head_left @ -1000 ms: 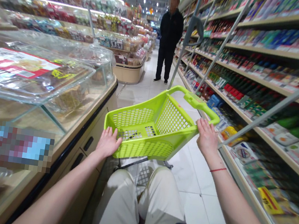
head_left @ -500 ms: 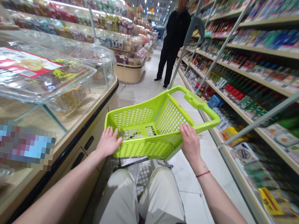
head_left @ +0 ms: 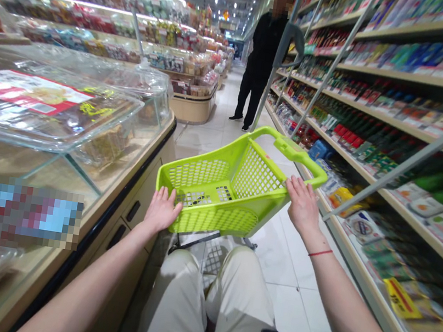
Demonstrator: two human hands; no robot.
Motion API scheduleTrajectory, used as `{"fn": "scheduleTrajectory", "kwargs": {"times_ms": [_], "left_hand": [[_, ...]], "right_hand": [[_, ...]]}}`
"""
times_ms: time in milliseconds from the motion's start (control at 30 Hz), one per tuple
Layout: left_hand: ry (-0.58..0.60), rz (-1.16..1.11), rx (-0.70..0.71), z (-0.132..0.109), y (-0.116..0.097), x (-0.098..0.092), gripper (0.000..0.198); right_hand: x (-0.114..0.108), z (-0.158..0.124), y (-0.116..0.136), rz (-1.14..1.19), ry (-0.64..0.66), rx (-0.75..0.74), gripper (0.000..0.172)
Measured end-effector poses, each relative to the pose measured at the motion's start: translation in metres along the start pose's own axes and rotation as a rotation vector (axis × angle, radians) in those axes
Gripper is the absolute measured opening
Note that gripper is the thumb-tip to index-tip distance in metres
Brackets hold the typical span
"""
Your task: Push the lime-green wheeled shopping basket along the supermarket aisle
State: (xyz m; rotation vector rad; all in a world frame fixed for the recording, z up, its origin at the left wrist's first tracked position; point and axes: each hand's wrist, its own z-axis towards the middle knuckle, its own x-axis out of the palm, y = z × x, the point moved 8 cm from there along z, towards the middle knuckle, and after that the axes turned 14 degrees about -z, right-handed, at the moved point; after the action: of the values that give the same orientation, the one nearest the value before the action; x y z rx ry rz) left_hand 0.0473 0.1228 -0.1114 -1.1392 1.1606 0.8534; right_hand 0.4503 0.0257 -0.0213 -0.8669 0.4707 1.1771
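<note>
A lime-green shopping cart (head_left: 213, 220) with a mesh basket stands sideways in front of my knees. My left hand (head_left: 163, 209) grips the rim at its left end, fingers hooked over the edge. At the other end, my right hand (head_left: 303, 205) has its fingers over the side bar where the cart's handle (head_left: 298, 154) joins the basket; the thumb is hidden. A red string bracelet (head_left: 320, 253) circles my right wrist. Bare mesh shows inside the basket.
On the left is a display counter (head_left: 152, 155) with plastic-wrapped food trays (head_left: 49, 96). Stocked shelves (head_left: 402, 126) with slanted metal rails run along the right. A person in black (head_left: 266, 45) stands in the tiled aisle ahead, beside a grey post.
My right hand has slid right along the cart, from the basket's corner to the handle's base. My left hand stays on the rim. The person ahead has shifted slightly to the right.
</note>
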Motion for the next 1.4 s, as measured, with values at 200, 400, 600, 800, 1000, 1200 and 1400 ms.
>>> {"fn": "scheduleTrajectory", "kwargs": {"times_ms": [200,400,600,800,1000,1200,1400], "left_hand": [[0.012,-0.003,-0.007,0.000,0.000,0.000,0.068],[0.006,-0.022,-0.011,-0.002,-0.002,-0.003,0.066],[-0.005,-0.027,-0.002,-0.003,-0.002,-0.003,0.067],[0.026,-0.044,-0.016,-0.003,-0.002,-0.002,0.068],[0.041,-0.043,-0.026,-0.005,-0.004,-0.004,0.068],[0.054,-0.046,-0.033,-0.005,-0.003,-0.005,0.068],[0.053,-0.024,-0.034,-0.005,-0.003,-0.005,0.067]], "right_hand": [[-0.004,-0.003,0.032,0.028,-0.021,0.047,0.064],[-0.011,-0.005,0.082,0.028,0.011,-0.100,0.058],[-0.011,-0.006,0.089,0.023,-0.009,-0.177,0.060],[-0.012,-0.005,0.049,-0.021,0.008,-0.116,0.061],[-0.010,-0.003,0.025,-0.064,-0.015,-0.011,0.058],[-0.011,-0.003,0.039,-0.033,-0.042,0.014,0.054],[-0.014,-0.005,0.077,-0.042,-0.025,-0.067,0.053]]}}
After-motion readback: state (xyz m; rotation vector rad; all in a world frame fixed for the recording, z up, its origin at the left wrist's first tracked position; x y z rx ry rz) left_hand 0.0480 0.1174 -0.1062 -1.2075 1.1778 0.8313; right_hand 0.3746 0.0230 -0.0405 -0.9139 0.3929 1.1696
